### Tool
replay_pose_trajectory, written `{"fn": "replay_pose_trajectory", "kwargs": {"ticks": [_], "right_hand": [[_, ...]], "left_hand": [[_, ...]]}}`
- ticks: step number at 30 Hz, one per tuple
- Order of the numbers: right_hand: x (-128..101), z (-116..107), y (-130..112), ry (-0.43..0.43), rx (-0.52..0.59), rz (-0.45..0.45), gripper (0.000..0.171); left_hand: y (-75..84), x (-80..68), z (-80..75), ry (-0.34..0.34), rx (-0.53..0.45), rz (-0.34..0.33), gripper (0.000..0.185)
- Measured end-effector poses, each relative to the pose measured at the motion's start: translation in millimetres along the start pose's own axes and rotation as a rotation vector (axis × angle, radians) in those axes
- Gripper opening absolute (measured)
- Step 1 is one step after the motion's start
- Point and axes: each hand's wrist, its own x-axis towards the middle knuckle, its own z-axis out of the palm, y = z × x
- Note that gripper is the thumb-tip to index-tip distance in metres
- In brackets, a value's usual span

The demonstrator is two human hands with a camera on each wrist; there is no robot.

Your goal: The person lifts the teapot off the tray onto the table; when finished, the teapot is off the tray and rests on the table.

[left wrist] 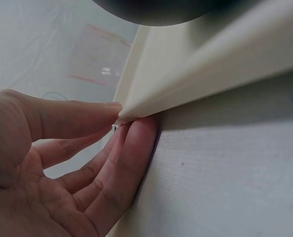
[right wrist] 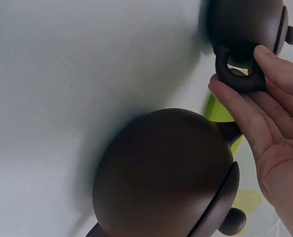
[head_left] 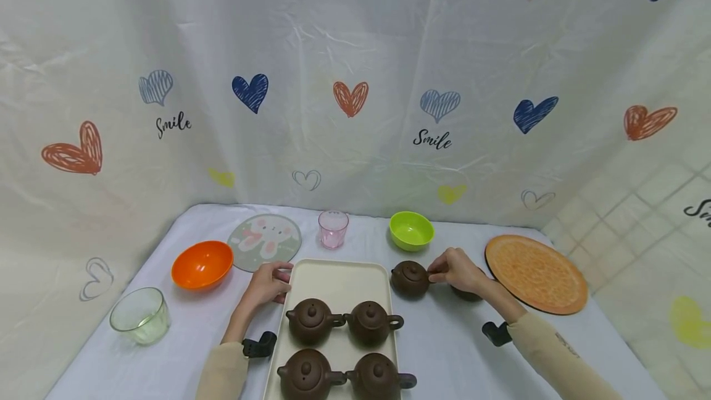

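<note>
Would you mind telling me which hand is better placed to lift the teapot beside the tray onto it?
The right hand, I'd say: its fingers already pinch the handle of that teapot. The left hand is on the tray's far-left corner, steadying it.

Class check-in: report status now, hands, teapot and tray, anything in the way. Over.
Left hand grips tray corner. Right hand pinches handle of the teapot beside the tray. Second teapot under right wrist; four teapots fill tray's near half.
</note>
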Motion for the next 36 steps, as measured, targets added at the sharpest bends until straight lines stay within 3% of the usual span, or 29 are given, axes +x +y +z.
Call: {"fn": "replay_pose_trajectory", "kwargs": {"ticks": [9, 19, 30, 36], "right_hand": [[1, -6, -9, 0.109, 0.002, 0.020, 0.016], [-4, -8, -45, 0.180, 0.142, -0.002, 0.020], [-12, 26, -78, 0.093, 0.186, -0.117, 0.020], [-17, 45, -88, 0.051, 0.204, -0.117, 0.025]], "left_hand": [[2.3, 1.4, -0.8, 0.001, 0.000, 0.011, 0.046], [2.2, 0.6, -0.9, 0.001, 0.011, 0.006, 0.045], [-0.5, 1.1, -0.5, 0.004, 0.016, 0.003, 0.045], [0.6, 0.7, 0.0, -0.002, 0.013, 0.010, 0.045]]}}
